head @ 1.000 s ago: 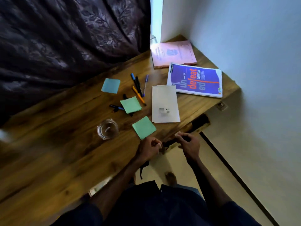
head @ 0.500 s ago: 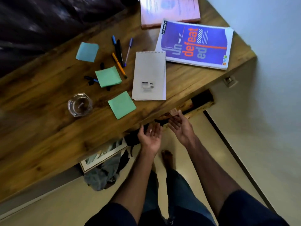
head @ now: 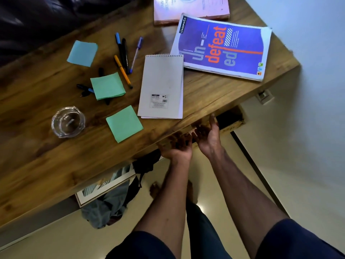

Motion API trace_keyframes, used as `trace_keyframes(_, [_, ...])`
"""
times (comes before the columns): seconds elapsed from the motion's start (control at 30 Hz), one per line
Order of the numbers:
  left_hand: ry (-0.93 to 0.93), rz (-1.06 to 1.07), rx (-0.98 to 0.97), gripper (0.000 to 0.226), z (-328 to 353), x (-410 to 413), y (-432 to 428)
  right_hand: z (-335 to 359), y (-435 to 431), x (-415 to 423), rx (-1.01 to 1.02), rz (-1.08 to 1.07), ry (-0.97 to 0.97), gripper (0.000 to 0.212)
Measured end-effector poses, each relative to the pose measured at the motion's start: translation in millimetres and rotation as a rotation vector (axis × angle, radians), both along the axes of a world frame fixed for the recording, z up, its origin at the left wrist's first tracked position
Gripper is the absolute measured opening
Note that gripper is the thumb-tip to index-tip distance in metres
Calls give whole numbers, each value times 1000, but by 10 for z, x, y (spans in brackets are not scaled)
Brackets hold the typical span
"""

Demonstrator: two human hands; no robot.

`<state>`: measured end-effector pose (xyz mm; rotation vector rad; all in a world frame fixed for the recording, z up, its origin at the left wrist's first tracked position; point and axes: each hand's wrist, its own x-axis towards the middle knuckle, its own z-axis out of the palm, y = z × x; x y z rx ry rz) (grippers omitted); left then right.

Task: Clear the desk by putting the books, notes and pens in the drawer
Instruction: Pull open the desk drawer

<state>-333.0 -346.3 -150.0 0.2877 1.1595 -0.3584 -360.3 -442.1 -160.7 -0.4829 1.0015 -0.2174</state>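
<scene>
Two open hands point(head: 194, 141) under desk point(head: 56, 165) edge

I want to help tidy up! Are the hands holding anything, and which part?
Nothing is held. The left hand and right hand are open, palms up, fingers under the desk edge by the drawer.

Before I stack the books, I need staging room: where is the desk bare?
Bare wood left of the glass ashtray and along the near edge below the green note. Crowded between pens, spiral notepad and blue notebook.
</scene>
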Motion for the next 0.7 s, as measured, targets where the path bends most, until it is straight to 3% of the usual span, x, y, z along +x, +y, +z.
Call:
trace_keyframes(0.1, [51,61,-5,71,-105,79,-49,-78,-37,14,49,-42,-16,43])
trace_keyframes(0.2, [74,90,-9,77,-169,125,-75,-133,-39,36,92,-58,-39,58])
trace_keyframes(0.3, [69,83,-3,74,-133,72,-55,-190,-41,29,120,-80,-50,54])
trace_keyframes(0.4, [42,36,-8,77,-98,26,-20,-214,-46,8,153,-51,-64,71])
trace_keyframes(0.6, [47,42,4,76,-89,-184,-9,-218,-17,-192,156,-97,-76,66])
trace_keyframes(0.7, [99,107,-13,72,-114,-417,-11,-229,26,-431,166,-130,-80,80])
